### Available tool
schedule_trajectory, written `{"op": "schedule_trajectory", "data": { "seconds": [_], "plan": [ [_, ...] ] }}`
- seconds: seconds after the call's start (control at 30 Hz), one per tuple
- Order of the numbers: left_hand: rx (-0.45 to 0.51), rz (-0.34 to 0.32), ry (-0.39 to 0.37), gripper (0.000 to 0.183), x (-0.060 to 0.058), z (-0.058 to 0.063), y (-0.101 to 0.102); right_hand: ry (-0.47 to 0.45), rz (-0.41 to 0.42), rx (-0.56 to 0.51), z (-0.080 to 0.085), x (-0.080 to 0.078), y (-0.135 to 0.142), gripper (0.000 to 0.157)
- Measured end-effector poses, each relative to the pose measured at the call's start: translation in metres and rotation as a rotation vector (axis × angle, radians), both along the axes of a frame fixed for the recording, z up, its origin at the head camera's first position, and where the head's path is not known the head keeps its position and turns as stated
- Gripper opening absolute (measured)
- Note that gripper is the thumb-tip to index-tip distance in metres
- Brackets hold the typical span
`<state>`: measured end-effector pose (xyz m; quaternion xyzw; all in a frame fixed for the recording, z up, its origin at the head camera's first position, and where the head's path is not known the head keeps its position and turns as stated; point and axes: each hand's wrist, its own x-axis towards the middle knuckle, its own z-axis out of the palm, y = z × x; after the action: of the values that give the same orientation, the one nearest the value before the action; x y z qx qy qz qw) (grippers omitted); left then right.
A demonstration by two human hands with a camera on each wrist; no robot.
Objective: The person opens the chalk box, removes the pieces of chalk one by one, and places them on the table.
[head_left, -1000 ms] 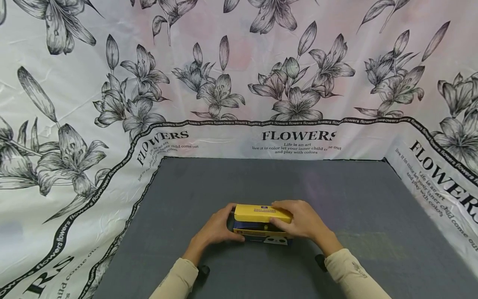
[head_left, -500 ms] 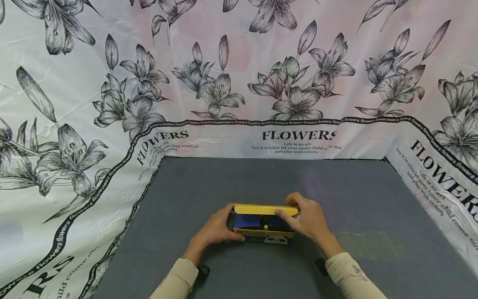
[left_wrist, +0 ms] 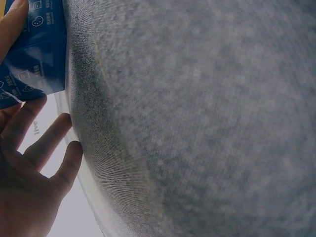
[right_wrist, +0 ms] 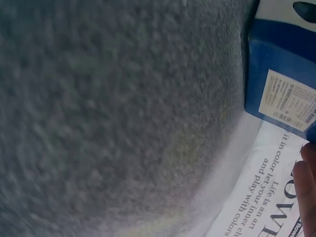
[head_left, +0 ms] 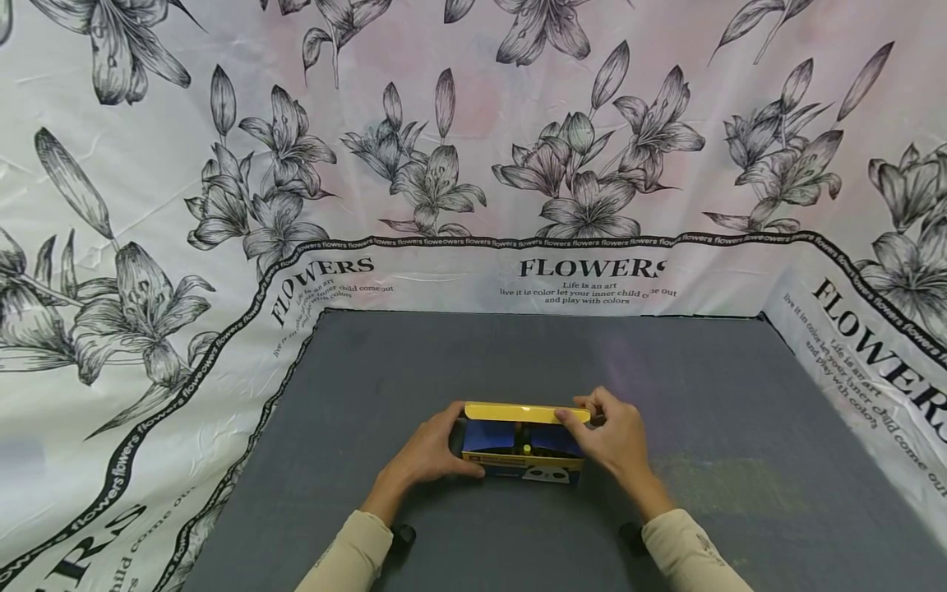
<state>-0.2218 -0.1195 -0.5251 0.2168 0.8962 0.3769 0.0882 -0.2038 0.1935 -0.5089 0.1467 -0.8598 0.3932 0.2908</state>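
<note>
A blue-and-yellow cardboard box (head_left: pixel 510 473) with a panda face on its front lies on the table in the head view. Its yellow lid (head_left: pixel 510 413) stands raised along the back edge. Blue inner flaps (head_left: pixel 488 436) show below the lid, with a dark gap and a small yellow-green spot between them. My left hand (head_left: pixel 425 452) grips the box's left end, thumb at the front, fingers behind. At the right corner, my right hand (head_left: pixel 616 432) pinches the lid between thumb and fingers. The right wrist view shows a white printed label (right_wrist: pixel 289 101) on the box's end.
A dark grey cloth (head_left: pixel 444 353) covers the table. Behind it and along both sides hangs a white sheet (head_left: pixel 444 279) printed with lilies and lettering.
The yellow lid has swung up and back, uncovering the blue flaps. My right hand has shifted right along the lid to its corner. My left hand has stayed on the box.
</note>
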Motion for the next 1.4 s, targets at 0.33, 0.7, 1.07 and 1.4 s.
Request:
{"op": "schedule_trajectory", "data": {
  "seconds": [0.33, 0.7, 1.07, 1.4],
  "plan": [
    [-0.033, 0.006, -0.008, 0.105, -0.001, 0.002, -0.002, -0.006, 0.051, -0.145, -0.006, 0.004, 0.004, 0.017],
    [-0.026, 0.007, -0.01, 0.104, -0.002, 0.001, -0.001, -0.175, 0.079, -0.107, -0.009, 0.01, 0.006, 0.041],
    [-0.026, 0.019, -0.031, 0.106, -0.001, 0.001, -0.001, -0.306, 0.114, -0.048, -0.008, 0.011, 0.005, 0.059],
    [-0.024, 0.025, -0.037, 0.106, 0.0, 0.001, 0.0, -0.368, 0.11, -0.031, -0.007, 0.012, 0.005, 0.054]
  ]
}}
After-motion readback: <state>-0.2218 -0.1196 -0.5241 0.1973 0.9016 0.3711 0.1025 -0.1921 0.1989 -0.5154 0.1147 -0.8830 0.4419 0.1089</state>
